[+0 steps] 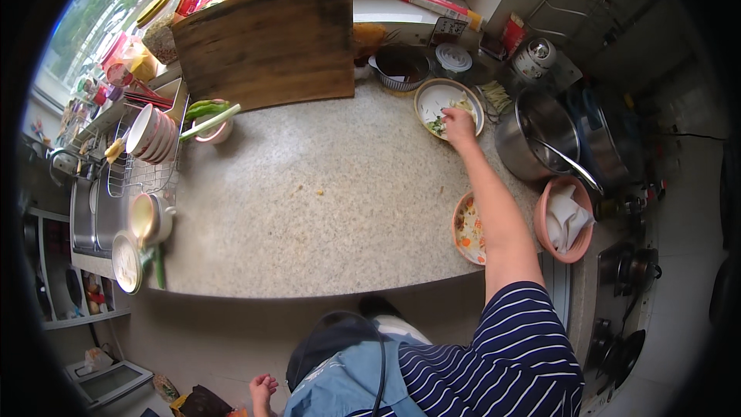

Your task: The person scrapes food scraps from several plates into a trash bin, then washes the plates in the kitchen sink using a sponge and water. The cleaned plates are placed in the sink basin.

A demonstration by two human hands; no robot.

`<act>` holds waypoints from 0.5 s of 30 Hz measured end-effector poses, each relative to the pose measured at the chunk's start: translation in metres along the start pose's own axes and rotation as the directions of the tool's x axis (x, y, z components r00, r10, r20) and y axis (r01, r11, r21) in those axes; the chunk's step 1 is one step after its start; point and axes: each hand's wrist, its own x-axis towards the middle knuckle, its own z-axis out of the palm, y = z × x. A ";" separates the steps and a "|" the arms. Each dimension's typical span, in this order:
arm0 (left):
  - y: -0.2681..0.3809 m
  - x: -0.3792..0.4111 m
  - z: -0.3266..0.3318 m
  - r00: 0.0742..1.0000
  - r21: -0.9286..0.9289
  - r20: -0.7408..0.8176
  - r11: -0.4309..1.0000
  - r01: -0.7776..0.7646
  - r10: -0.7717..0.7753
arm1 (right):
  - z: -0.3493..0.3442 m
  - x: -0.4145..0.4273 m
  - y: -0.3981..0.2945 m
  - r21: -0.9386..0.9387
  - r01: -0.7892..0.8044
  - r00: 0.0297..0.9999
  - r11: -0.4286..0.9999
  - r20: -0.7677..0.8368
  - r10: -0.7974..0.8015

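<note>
My right hand reaches over the near rim of a round, pale dish with a dark-edged rim. Its fingers are bent inward above the dish; whether they pinch anything is too small to tell. Chopped greens lie by the fingertips, and pale pieces of food rest at the dish's right side. Below my forearm, partly hidden by it, sits a patterned dish with orange and brown bits showing. Low in the picture, away from the counter, my left hand hangs with loosely curled fingers and nothing visible in it.
A wooden board leans at the back of the stone counter. On the right stand a steel pot with a ladle and a pink basket holding white cloth or paper. Stacked bowls and a bowl of green vegetables are left.
</note>
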 end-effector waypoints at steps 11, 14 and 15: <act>0.011 0.000 0.007 0.997 0.009 0.069 0.999 -0.041 0.040 | -0.047 -0.010 0.038 0.257 -0.261 0.965 0.930 0.074 0.250; 0.007 -0.004 0.004 0.998 0.008 0.048 1.000 -0.030 0.029 | -0.035 -0.015 0.011 0.406 -0.426 0.905 0.808 0.185 0.384; 0.005 -0.003 0.002 0.999 0.012 0.042 0.999 -0.033 0.032 | -0.036 -0.014 0.004 0.434 -0.421 0.907 0.797 0.208 0.366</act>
